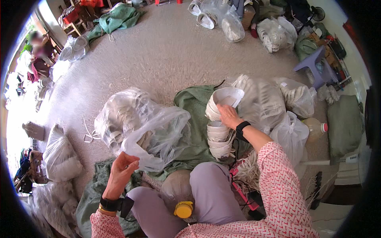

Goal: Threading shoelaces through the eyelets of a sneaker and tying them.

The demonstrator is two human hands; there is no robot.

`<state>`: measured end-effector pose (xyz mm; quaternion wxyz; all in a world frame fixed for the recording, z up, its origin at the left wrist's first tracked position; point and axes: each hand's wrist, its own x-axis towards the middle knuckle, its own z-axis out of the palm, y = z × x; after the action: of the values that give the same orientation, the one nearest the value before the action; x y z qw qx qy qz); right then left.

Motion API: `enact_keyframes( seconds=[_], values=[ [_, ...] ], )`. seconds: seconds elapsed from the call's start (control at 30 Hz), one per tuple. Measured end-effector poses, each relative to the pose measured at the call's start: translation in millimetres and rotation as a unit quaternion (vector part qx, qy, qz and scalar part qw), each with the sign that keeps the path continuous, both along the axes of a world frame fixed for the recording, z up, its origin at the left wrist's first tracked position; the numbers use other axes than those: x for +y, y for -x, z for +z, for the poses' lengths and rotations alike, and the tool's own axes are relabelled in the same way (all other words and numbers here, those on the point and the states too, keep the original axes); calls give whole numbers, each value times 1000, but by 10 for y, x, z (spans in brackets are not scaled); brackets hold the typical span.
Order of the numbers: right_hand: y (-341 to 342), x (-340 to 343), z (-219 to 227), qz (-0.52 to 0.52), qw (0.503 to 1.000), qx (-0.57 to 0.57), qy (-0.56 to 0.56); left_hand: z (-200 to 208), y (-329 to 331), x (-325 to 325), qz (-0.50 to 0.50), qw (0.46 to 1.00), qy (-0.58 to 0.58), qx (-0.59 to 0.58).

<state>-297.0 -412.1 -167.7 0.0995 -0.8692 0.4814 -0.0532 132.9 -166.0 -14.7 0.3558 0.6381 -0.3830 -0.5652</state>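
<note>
My right hand (229, 116) grips the edge of a white cup-shaped fabric piece (214, 104), which looks like a shoe upper. Its pale opening faces up and right. Directly below it, several similar white pieces (219, 139) stand nested in a stack on green cloth (194, 105). Raised above my left knee, my left hand (122, 168) has its fingers curled toward the thumb. Whatever may be between those fingertips is too small to make out. Just beyond that hand lies a large clear plastic bag (137, 119) filled with whitish pieces.
More filled plastic bags (260, 101) stand to the right, beside a yellowish jug (315, 129) with a red cap. Between my knees is a yellow-lidded jar (183, 209). White cords (248, 172) lie by my right leg. A purple stool (313, 65) and a person (41, 53) are farther off.
</note>
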Motion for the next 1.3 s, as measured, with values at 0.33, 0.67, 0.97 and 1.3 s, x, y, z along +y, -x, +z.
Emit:
enact_keyframes(
  seconds=[0.33, 0.67, 0.97, 1.3],
  values=[
    [222, -226, -816, 18, 974, 93, -207, -563, -260, -237, -31, 995, -96, 1],
    [440, -442, -1161, -80, 912, 20, -401, -1314, -300, -452, -126, 980, -16, -154],
    [149, -233, -1040, -128, 960, 35, -245, -1741, -148, -660, -70, 981, -124, -133],
    [-1169, 93, -573, 175, 963, -174, -111, -1614, -214, -853, 20, 966, 86, -241]
  ],
)
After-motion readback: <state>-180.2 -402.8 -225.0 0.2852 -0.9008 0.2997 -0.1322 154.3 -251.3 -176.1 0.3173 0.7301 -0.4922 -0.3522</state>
